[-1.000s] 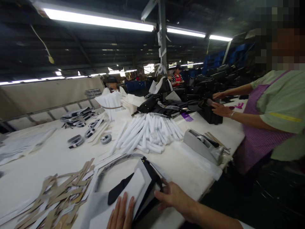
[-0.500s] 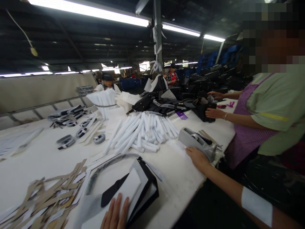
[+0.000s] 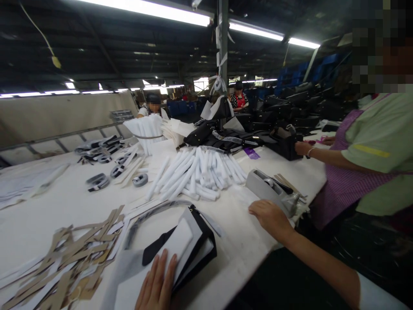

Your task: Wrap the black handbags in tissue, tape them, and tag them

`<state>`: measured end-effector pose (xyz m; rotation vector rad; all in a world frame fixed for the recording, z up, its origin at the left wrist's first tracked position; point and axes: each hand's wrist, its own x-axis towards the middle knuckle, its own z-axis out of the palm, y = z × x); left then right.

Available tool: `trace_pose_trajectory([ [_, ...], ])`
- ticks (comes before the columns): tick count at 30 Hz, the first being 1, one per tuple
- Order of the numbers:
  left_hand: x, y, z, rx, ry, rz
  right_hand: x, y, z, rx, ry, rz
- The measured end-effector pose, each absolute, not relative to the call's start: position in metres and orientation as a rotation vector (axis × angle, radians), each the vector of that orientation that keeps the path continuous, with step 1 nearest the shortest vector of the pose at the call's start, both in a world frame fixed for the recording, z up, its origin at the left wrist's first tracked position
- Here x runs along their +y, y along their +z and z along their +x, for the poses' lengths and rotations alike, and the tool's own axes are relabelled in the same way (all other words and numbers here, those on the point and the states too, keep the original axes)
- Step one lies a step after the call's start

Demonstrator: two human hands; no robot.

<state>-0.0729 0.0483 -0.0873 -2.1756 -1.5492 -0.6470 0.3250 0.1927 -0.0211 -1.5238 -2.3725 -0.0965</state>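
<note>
Along the near right side, the white desk (image 3: 237,258) ends in a slanting edge that runs from the bottom of the view up past a grey tape dispenser (image 3: 266,189), which sits close to that border. Beyond the edge stands a co-worker in a pale green shirt and a purple checked apron (image 3: 348,176). Bare surface lies between the dispenser and a black bag-like piece with a pale lining (image 3: 211,247), giving clear room there; a wider bare stretch spreads at the left, between a heap of tan and white flat strips (image 3: 77,254) and some grey coiled bands (image 3: 140,180). Behind the black piece, a pile of white foam tubes (image 3: 203,172) closes off the middle. At far left, dark marks on a pale sheet (image 3: 35,185) are too blurred to read.

The left hand (image 3: 156,280) lies flat, fingers extended side by side, on a white flat panel (image 3: 180,239) that rests against the black piece; the black piece is just beyond and to the right of those fingers. The right hand (image 3: 266,215), its fingers bent, is just in front of the dispenser, well apart from the black piece; whether it grips anything cannot be told.
</note>
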Motion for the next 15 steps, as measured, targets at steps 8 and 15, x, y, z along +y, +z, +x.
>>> trace_pose_trajectory([
  [8, 0.044, -0.075, -0.070, -1.600, -0.606, -2.173, 0.147, -0.044, 0.302, -2.369, 0.259, -1.467],
  [15, 0.046, -0.065, -0.071, -1.673, -0.639, -2.148, 0.169, -0.098, 0.269, -2.416, 0.081, -1.514],
])
